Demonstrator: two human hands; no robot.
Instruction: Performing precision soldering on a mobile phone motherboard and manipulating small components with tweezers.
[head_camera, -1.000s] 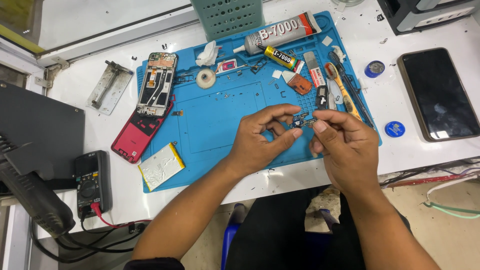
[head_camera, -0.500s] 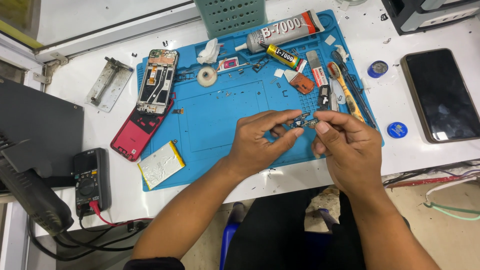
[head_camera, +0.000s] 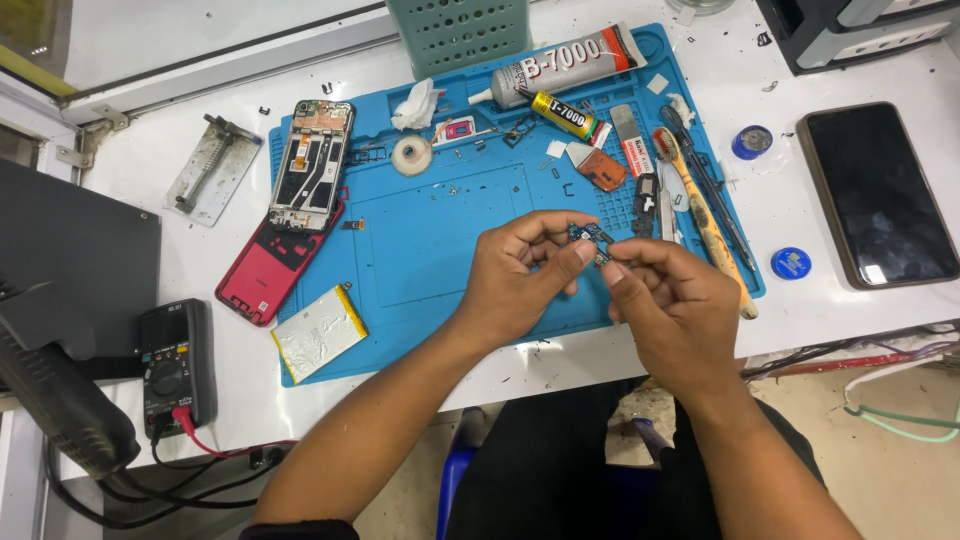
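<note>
Little has shifted since a second ago: both hands hold place over the blue mat (head_camera: 440, 250). Left hand (head_camera: 515, 275) and right hand (head_camera: 670, 300) pinch a small circuit board (head_camera: 592, 240) between fingertips; the stripped phone (head_camera: 310, 165), back cover (head_camera: 275, 270) and battery (head_camera: 318, 333) lie unassembled, well apart.

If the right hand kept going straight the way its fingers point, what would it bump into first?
The right hand points up and left, toward the left hand. It would first meet the small circuit board pinched between both hands, then the left hand's fingertips. They look almost touching, though depth is hard to judge.
</note>
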